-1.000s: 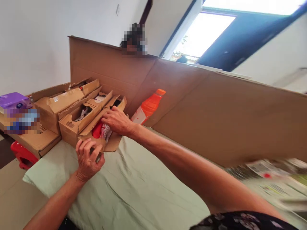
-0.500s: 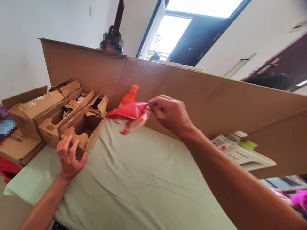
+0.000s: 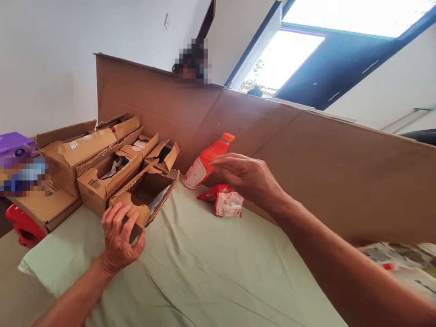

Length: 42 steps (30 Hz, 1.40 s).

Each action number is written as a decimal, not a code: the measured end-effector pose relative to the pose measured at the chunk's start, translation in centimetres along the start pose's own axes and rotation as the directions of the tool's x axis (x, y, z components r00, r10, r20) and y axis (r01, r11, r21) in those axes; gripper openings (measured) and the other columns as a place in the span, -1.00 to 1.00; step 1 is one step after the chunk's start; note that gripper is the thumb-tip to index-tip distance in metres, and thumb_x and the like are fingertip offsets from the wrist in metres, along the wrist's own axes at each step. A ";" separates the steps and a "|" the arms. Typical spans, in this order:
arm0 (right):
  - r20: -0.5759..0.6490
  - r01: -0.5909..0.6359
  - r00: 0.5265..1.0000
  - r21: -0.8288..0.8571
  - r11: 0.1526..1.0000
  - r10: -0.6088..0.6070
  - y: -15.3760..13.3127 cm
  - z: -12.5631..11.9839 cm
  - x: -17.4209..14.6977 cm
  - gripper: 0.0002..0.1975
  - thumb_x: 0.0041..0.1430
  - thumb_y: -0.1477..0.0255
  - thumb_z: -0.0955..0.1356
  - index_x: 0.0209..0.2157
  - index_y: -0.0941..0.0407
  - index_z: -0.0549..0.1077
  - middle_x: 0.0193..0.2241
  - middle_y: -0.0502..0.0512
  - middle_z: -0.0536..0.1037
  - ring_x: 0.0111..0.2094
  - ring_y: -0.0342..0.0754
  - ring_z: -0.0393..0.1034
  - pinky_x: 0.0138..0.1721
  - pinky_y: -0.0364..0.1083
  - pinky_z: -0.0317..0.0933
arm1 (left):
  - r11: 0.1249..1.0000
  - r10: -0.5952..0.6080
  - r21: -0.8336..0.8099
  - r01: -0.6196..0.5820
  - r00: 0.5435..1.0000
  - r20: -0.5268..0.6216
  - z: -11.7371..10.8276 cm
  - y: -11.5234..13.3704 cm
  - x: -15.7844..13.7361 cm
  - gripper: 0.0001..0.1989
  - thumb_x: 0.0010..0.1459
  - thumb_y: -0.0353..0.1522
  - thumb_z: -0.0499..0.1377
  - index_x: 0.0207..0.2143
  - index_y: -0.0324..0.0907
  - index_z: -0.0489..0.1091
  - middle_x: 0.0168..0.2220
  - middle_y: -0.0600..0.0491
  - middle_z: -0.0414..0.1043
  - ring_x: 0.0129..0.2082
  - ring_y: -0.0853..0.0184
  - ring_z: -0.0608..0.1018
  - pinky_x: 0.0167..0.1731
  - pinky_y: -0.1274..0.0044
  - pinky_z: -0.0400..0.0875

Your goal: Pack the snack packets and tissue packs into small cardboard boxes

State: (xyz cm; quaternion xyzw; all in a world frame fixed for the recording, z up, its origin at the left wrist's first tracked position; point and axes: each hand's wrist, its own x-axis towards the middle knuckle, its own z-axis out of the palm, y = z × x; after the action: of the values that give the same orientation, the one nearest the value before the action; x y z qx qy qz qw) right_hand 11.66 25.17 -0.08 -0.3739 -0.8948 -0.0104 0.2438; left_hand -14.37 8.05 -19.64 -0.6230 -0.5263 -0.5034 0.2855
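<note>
Since the frame half a second earlier, the red-and-white packet (image 3: 223, 200), which then hung in the air from my right hand (image 3: 247, 179), has come to rest on the green cloth (image 3: 190, 263); viewed from my remote post, my left hand (image 3: 119, 245) keeps its place on the cardboard box (image 3: 127, 200).

Handling, largest item first. Box: judged light and fairly stiff, its cut edges apt to bend; the near wall is the sound place to hold, and there my left hand grips, fingers spread over the rim. Bottle (image 3: 204, 163): smooth, probably slippery, the heaviest of the three if full; I would clasp it around the body, below the orange cap (image 3: 228, 137). Packet: seemingly light, soft and crinkly, its contents perhaps crushable; I would pinch a flat edge rather than squeeze the middle.

Position, same order. The box sits under my left hand, its top open, a pale item (image 3: 159, 198) along its right inner wall. The bottle stands just beyond my right hand, which overlaps it in view; contact is unclear. The packet lies just below that hand, whose fingers are bent and close together; whether they pinch a corner I cannot tell.
</note>
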 end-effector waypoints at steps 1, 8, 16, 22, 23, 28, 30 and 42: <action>0.087 0.085 0.992 0.033 0.996 -0.087 -2.0 0.6 1.6 -0.72 0.32 0.43 0.24 -0.18 0.02 0.61 -0.06 0.15 0.64 -0.04 0.09 0.53 0.05 0.06 0.35 | 1.000 -0.005 -0.007 0.005 1.000 0.005 -0.1 0.1 0.0 -0.58 0.19 -0.30 0.18 0.10 -0.19 0.34 0.06 -0.23 0.41 0.19 -0.04 0.38 0.20 0.09 0.24; 0.855 0.407 0.477 -0.012 0.913 -0.202 -10.2 8.2 9.6 -0.62 0.05 0.59 0.44 -0.10 0.00 0.66 -0.16 0.04 0.69 -0.16 0.00 0.55 -0.15 -0.10 0.32 | 0.998 -0.051 -0.032 0.052 0.998 0.029 -0.3 0.4 -0.2 -0.53 0.16 -0.33 0.18 0.13 -0.22 0.31 0.02 -0.22 0.44 0.18 -0.03 0.39 0.21 0.11 0.22; 0.929 0.449 0.353 -0.064 0.891 -0.111 -11.8 11.8 9.1 -0.68 0.01 0.70 0.38 -0.27 0.12 0.69 -0.31 0.14 0.70 -0.26 0.05 0.55 -0.21 -0.06 0.32 | 0.993 -0.094 -0.063 0.095 0.995 0.025 0.1 0.4 -0.2 -0.52 0.16 -0.34 0.20 0.15 -0.21 0.30 0.01 -0.20 0.45 0.18 -0.02 0.40 0.23 0.11 0.18; 0.919 0.354 0.336 0.080 0.932 -0.207 -10.5 8.2 10.4 -0.59 -0.03 0.44 0.54 -0.07 -0.01 0.66 -0.18 0.01 0.69 -0.18 0.00 0.56 -0.18 -0.11 0.31 | 0.993 -0.098 -0.062 0.099 0.995 0.019 0.2 0.6 -0.2 -0.53 0.15 -0.35 0.19 0.13 -0.18 0.33 0.02 -0.19 0.47 0.19 -0.01 0.40 0.22 0.11 0.21; 0.926 0.349 0.336 0.048 0.936 -0.173 -10.5 8.0 10.3 -0.61 -0.08 0.44 0.56 -0.12 -0.01 0.68 -0.25 0.00 0.68 -0.24 0.01 0.56 -0.22 -0.10 0.30 | 0.993 -0.098 -0.059 0.099 0.995 0.016 0.2 0.5 -0.2 -0.53 0.15 -0.36 0.19 0.13 -0.18 0.33 0.02 -0.18 0.47 0.19 -0.01 0.41 0.22 0.12 0.21; 0.950 0.402 0.294 -0.022 0.915 -0.106 -11.4 8.1 8.4 -0.53 -0.09 0.52 0.55 -0.06 0.01 0.66 -0.27 0.04 0.68 -0.21 0.06 0.54 -0.27 -0.09 0.26 | 0.994 -0.099 -0.056 0.099 0.995 0.007 0.2 0.4 -0.1 -0.54 0.15 -0.37 0.20 0.12 -0.19 0.34 0.00 -0.19 0.47 0.19 -0.02 0.41 0.21 0.12 0.21; 0.936 0.370 0.294 0.072 0.926 -0.191 -11.3 7.6 7.9 -0.55 0.04 0.54 0.47 0.01 0.00 0.63 -0.16 0.04 0.69 -0.16 0.00 0.53 -0.22 -0.11 0.27 | 0.994 -0.095 -0.059 0.095 0.995 0.006 0.2 0.4 -0.1 -0.55 0.16 -0.36 0.20 0.12 -0.19 0.34 0.01 -0.19 0.47 0.18 -0.01 0.41 0.21 0.12 0.21; 0.943 0.321 0.261 0.116 0.940 -0.205 -11.3 8.5 9.4 -0.68 0.11 0.54 0.43 -0.09 0.05 0.66 -0.25 -0.03 0.69 -0.27 -0.10 0.49 -0.27 -0.17 0.22 | 0.994 -0.091 -0.061 0.092 0.996 0.026 0.2 0.4 -0.2 -0.54 0.14 -0.36 0.21 0.11 -0.18 0.33 0.01 -0.18 0.46 0.18 -0.01 0.41 0.22 0.11 0.22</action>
State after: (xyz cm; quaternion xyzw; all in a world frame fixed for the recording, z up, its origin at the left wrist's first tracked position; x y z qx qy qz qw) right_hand -5.23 25.01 -1.59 -0.1659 -0.9133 0.1254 -0.3502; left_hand -13.87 8.04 -19.85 -0.6125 -0.5417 -0.5249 0.2365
